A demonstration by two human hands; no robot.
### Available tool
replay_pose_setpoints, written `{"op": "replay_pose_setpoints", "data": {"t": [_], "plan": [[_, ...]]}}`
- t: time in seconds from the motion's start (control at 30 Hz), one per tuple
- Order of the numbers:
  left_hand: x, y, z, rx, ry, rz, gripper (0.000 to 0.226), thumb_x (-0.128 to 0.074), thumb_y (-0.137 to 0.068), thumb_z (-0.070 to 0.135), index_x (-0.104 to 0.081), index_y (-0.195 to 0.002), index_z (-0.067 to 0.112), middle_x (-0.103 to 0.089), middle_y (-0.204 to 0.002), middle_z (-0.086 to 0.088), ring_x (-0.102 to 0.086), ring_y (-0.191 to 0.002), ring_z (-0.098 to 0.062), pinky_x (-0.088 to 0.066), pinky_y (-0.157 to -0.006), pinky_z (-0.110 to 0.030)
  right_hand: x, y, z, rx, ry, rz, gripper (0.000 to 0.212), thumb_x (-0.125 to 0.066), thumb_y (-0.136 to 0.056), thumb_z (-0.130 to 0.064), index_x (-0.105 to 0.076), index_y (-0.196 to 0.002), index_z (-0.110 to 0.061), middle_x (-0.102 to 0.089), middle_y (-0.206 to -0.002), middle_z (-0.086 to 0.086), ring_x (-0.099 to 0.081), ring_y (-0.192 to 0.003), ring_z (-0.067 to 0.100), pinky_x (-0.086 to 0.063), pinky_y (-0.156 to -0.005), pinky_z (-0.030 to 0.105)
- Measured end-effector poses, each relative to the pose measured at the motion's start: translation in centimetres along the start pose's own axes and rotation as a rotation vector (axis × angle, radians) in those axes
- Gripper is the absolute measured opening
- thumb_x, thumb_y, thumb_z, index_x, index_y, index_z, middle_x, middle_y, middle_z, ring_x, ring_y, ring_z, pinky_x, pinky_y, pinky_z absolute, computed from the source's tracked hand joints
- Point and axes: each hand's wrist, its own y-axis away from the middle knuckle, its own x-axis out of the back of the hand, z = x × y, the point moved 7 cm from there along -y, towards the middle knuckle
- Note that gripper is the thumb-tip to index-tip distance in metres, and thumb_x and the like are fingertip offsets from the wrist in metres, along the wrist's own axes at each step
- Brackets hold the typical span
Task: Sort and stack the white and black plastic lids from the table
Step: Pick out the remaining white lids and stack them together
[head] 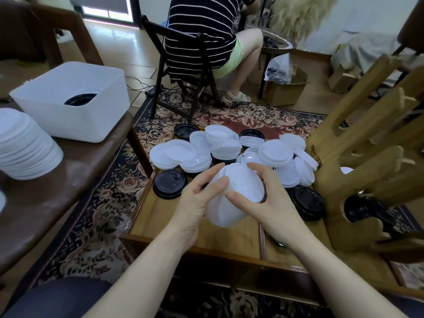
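Holding a nested stack of white lids (231, 198) between them, both hands sit just above the near part of the low wooden table (160, 216). The left hand (197, 203) curls round the stack's near left side, thumb laid across its upper face, fingers reaching to the far rim. The right hand (263, 203) grips the right side, thumb pressed on the front wall and fingers hooked over the far edge. The stack lies tilted, its axis leaning away from the person and slightly to the right, open face toward the far side.

Loose white lids (220, 145) lie in a heap on the table just beyond the hands, straight ahead; loose black lids (168, 183) lie at the heap's edges, one near the left hand, more by the right hand. A taller finished white stack (25, 148) stands well off to the left on a brown bench (75, 171), beside a white tub (75, 97) holding black lids.

Judging by this, the next white lid lies forward of both hands, about equally near either. Both forearms reach forward, wrists bent inward toward each other.
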Motion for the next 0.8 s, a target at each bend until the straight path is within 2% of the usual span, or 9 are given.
{"op": "replay_pose_setpoints", "data": {"t": [0.07,0.13,0.2,0.27,0.37,0.47,0.53,0.7,0.8], "plan": [[0.3,-0.1,-0.1,0.003,0.01,0.016,0.048,-0.073,-0.07,0.039,-0.072,-0.117,0.033,-0.074,-0.117,0.007,-0.069,-0.109,-0.015,-0.052,-0.088,-0.033,-0.2,0.0,-0.2,0.03,0.0,-0.034,0.075,-0.071,-0.06,-0.072,-0.043,-0.125,-0.047,-0.044,-0.127,-0.025,-0.043,-0.116,-0.014,-0.043,-0.091,0.018],[0.7,-0.3,-0.1,0.004,0.039,0.049,0.043,-0.073,-0.069,0.037,-0.074,-0.111,0.031,-0.075,-0.115,0.004,-0.069,-0.108,-0.017,-0.052,-0.085,-0.034,-0.3,0.0,-0.3,0.034,-0.071,-0.105,0.062,-0.076,-0.068,-0.057,-0.043,-0.12,-0.053,-0.043,-0.125,-0.027,-0.043,-0.116,-0.015,-0.043,-0.093,0.019],[1.1,-0.3,-0.1,0.004,0.071,0.076,0.041,-0.074,-0.069,0.034,-0.075,-0.109,0.027,-0.075,-0.114,0.001,-0.069,-0.106,-0.018,-0.053,-0.086,-0.036,-0.4,-0.1,-0.2,0.027,-0.106,-0.169,0.071,-0.077,-0.067,-0.048,-0.041,-0.128,-0.052,-0.042,-0.129,-0.025,-0.043,-0.119,-0.012,-0.045,-0.099,0.023],[1.1,-0.3,0.1,0.004,0.086,0.073,0.042,-0.079,-0.071,0.027,-0.073,-0.112,0.023,-0.075,-0.115,-0.001,-0.069,-0.105,-0.018,-0.052,-0.089,-0.038,-0.3,-0.1,0.0,0.034,-0.103,-0.197,0.083,-0.078,-0.065,-0.049,-0.037,-0.136,-0.05,-0.041,-0.132,-0.025,-0.043,-0.123,-0.009,-0.044,-0.104,0.026],[1.1,-0.2,0.2,0.013,0.097,0.065,0.048,-0.075,-0.071,0.03,-0.071,-0.118,0.021,-0.074,-0.116,-0.001,-0.068,-0.105,-0.019,-0.051,-0.088,-0.039,-0.3,-0.2,0.1,0.014,-0.146,-0.196,0.095,-0.082,-0.058,-0.054,-0.034,-0.14,-0.05,-0.049,-0.127,-0.032,-0.049,-0.122,-0.004,-0.046,-0.101,0.025],[1.1,-0.1,0.1,0.015,0.049,0.035,0.045,-0.07,-0.073,0.037,-0.072,-0.117,0.027,-0.074,-0.117,0.002,-0.069,-0.104,-0.017,-0.051,-0.083,-0.038,-1.3,0.1,-0.2,0.007,-0.249,-0.256,0.075,-0.082,-0.066,-0.035,-0.04,-0.126,-0.053,-0.055,-0.115,-0.039,-0.052,-0.114,-0.012,-0.047,-0.087,0.011],[1.1,0.0,-0.1,0.015,0.017,0.026,0.043,-0.063,-0.073,0.042,-0.073,-0.114,0.032,-0.074,-0.116,0.004,-0.069,-0.105,-0.016,-0.051,-0.08,-0.035,-1.7,0.4,-0.2,-0.002,-0.29,-0.278,0.071,-0.079,-0.068,-0.028,-0.041,-0.125,-0.05,-0.057,-0.113,-0.038,-0.053,-0.112,-0.013,-0.046,-0.085,0.009],[0.1,0.3,0.1,0.01,-0.131,-0.054,0.041,-0.061,-0.08,0.048,-0.07,-0.119,0.039,-0.073,-0.117,0.012,-0.067,-0.108,-0.008,-0.05,-0.092,-0.036,-1.4,0.4,0.6,-0.019,-0.289,-0.265,0.078,-0.083,-0.066,-0.036,-0.041,-0.132,-0.046,-0.056,-0.122,-0.032,-0.053,-0.118,-0.008,-0.048,-0.089,0.013],[-0.8,0.7,0.1,0.03,-0.188,-0.133,0.051,-0.065,-0.079,0.057,-0.062,-0.127,0.043,-0.071,-0.115,0.022,-0.067,-0.1,0.005,-0.05,-0.083,-0.027,-1.0,0.3,1.1,-0.035,-0.277,-0.244,0.078,-0.082,-0.067,-0.033,-0.041,-0.133,-0.045,-0.058,-0.121,-0.031,-0.053,-0.118,-0.008,-0.047,-0.089,0.012]]}}
